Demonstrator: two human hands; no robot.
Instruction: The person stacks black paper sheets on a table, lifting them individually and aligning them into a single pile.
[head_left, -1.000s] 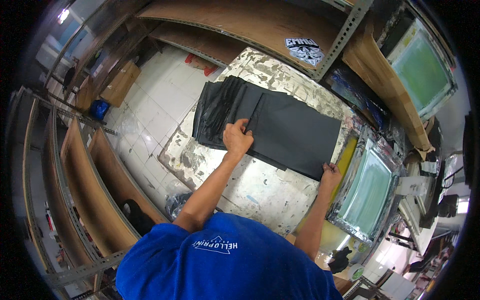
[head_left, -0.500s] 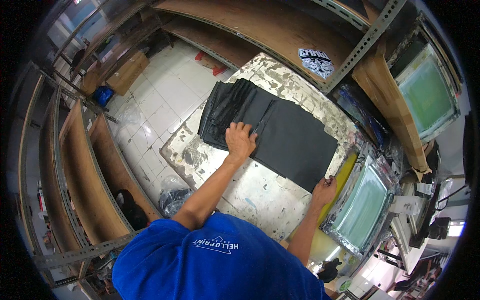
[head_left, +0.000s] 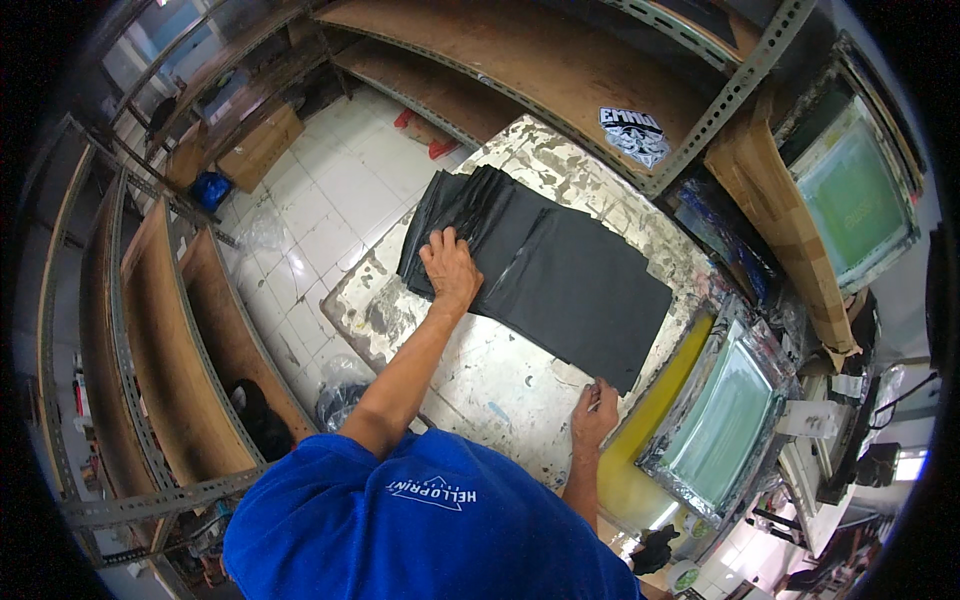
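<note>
A pile of thin, flat black sheets (head_left: 590,285), fabric-like, lies slantwise on a paint-stained table. Its left end is bunched into many overlapping folds and edges. Over that bunched part my left hand (head_left: 452,268) rests with bent fingers pressed onto the sheets; the fingertips' exact hold is partly hidden. My right hand (head_left: 595,412) is at the pile's near right corner, its fingers drawn together in a pinch. Something small and pale shows between them, too small to name.
The worktable (head_left: 490,385) shows worn, blotchy paint. On its right are a yellow sheet (head_left: 640,450) and a framed green screen (head_left: 725,420). A cardboard piece (head_left: 775,210) leans beyond. Wooden shelves (head_left: 160,330) stand left, another shelf (head_left: 540,60) at the back.
My left hand has moved left, farther onto the bunched end. My right hand has come left and nearer to me along the pile's corner. The upper sheets have shifted slightly.
</note>
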